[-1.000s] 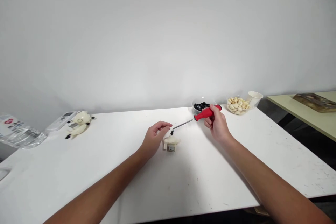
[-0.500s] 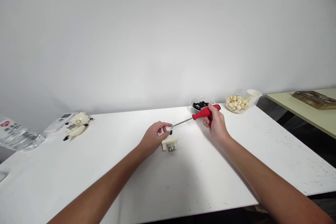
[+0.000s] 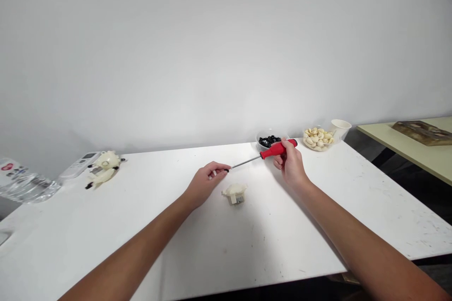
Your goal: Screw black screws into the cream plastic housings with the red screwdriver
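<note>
A red-handled screwdriver (image 3: 273,150) is held in my right hand (image 3: 292,163), its metal shaft pointing left. Its tip meets the fingers of my left hand (image 3: 204,182), which pinch a small black piece (image 3: 226,170) between thumb and forefinger. Just in front of those fingers, on the white table, lies a cream plastic part (image 3: 235,191) with a grey metallic bit at its lower side. Neither hand touches that cream part.
Behind my right hand stands a clear bowl of black pieces (image 3: 269,141), then a bowl of cream pieces (image 3: 318,138) and a white cup (image 3: 341,128). At the left are another cream-and-black assembly (image 3: 106,164), a white remote (image 3: 80,164) and a plastic bottle (image 3: 30,187).
The black piece has come away from the cream part and is now pinched in my left fingers. The cream part has shifted slightly right and turned. The screwdriver has barely moved.
</note>
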`<action>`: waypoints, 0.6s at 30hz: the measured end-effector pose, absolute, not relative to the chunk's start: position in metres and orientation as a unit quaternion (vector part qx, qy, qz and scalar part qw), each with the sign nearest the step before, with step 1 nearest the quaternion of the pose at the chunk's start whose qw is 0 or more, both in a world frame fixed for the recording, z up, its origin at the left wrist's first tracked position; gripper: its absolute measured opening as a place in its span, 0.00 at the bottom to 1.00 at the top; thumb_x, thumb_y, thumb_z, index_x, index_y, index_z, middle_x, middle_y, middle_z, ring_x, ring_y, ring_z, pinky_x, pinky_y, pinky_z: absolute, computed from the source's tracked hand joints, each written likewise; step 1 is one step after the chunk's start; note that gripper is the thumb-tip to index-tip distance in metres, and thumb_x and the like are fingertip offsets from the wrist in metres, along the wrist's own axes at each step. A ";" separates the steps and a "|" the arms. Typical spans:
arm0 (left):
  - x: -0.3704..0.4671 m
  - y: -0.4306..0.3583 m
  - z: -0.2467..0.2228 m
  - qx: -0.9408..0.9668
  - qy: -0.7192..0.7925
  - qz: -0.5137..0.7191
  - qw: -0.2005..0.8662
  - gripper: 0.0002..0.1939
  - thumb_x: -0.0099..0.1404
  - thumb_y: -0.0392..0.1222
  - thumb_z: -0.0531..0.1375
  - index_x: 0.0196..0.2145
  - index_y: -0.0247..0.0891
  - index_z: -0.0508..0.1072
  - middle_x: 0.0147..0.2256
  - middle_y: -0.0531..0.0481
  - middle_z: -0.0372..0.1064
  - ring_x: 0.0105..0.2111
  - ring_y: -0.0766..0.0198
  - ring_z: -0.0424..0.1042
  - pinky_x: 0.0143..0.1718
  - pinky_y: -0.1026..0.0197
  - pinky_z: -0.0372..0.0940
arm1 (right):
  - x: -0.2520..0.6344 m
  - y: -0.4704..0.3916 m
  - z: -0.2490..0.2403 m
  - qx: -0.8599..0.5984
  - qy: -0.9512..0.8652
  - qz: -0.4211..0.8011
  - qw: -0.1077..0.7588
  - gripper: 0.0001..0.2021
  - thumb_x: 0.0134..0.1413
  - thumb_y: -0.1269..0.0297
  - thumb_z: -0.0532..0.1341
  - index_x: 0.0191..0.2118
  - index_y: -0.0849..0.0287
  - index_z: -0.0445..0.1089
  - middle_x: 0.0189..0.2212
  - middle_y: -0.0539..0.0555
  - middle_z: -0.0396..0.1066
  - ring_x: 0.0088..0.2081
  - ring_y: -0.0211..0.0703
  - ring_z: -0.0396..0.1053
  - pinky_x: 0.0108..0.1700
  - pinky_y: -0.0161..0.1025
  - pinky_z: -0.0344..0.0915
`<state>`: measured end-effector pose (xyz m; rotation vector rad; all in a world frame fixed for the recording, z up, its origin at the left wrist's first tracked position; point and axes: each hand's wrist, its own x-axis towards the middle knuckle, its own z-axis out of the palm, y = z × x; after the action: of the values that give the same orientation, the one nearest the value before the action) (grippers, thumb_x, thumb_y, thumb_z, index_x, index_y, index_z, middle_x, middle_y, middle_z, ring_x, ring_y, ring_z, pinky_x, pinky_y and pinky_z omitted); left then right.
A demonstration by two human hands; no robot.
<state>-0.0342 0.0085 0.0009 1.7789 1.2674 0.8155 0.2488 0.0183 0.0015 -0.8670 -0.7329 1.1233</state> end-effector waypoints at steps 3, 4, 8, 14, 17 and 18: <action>-0.035 0.008 0.001 0.616 0.487 0.367 0.498 0.19 0.68 0.55 0.64 0.51 0.43 0.80 0.41 0.48 0.75 0.38 0.59 0.70 0.41 0.58 0.63 | 0.252 0.021 0.000 -0.371 -0.320 0.527 0.695 0.20 0.60 0.47 0.65 0.28 0.59 0.70 0.13 0.43 0.51 0.16 0.31 0.46 0.16 0.32 0.46; -0.035 0.008 0.001 0.598 0.479 0.379 0.519 0.19 0.68 0.55 0.64 0.51 0.42 0.80 0.40 0.48 0.75 0.38 0.59 0.70 0.41 0.59 0.63 | 0.252 0.021 0.000 -0.363 -0.317 0.537 0.692 0.20 0.61 0.47 0.65 0.28 0.59 0.70 0.13 0.43 0.50 0.16 0.30 0.45 0.16 0.31 0.45; -0.033 0.008 -0.004 0.580 0.456 0.402 0.542 0.18 0.67 0.54 0.66 0.47 0.40 0.80 0.36 0.49 0.74 0.37 0.60 0.69 0.43 0.59 0.63 | 0.253 0.022 0.000 -0.347 -0.311 0.560 0.685 0.21 0.61 0.48 0.64 0.26 0.59 0.67 0.13 0.42 0.49 0.16 0.30 0.43 0.16 0.31 0.45; -0.032 0.010 -0.008 0.570 0.437 0.412 0.561 0.14 0.66 0.52 0.68 0.43 0.40 0.79 0.34 0.52 0.72 0.33 0.64 0.66 0.40 0.62 0.61 | 0.251 0.019 0.002 -0.348 -0.308 0.576 0.673 0.20 0.61 0.48 0.64 0.25 0.58 0.66 0.13 0.42 0.49 0.15 0.30 0.44 0.16 0.31 0.45; -0.033 0.011 -0.008 0.554 0.422 0.425 0.578 0.13 0.65 0.50 0.69 0.41 0.39 0.78 0.37 0.51 0.74 0.33 0.65 0.65 0.41 0.63 0.61 | 0.250 0.018 0.004 -0.349 -0.307 0.579 0.670 0.20 0.60 0.48 0.64 0.26 0.59 0.68 0.13 0.42 0.48 0.15 0.30 0.44 0.16 0.31 0.44; -0.034 0.012 -0.008 0.545 0.414 0.426 0.592 0.13 0.65 0.50 0.69 0.41 0.39 0.78 0.38 0.50 0.75 0.34 0.65 0.66 0.41 0.62 0.61 | 0.250 0.018 0.005 -0.350 -0.306 0.580 0.669 0.20 0.60 0.48 0.65 0.26 0.59 0.68 0.13 0.42 0.48 0.15 0.30 0.44 0.16 0.31 0.44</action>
<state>-0.0338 0.0116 -0.0076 1.2673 0.9622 0.9897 0.2503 0.0176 0.0047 -0.7881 -0.6903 1.3069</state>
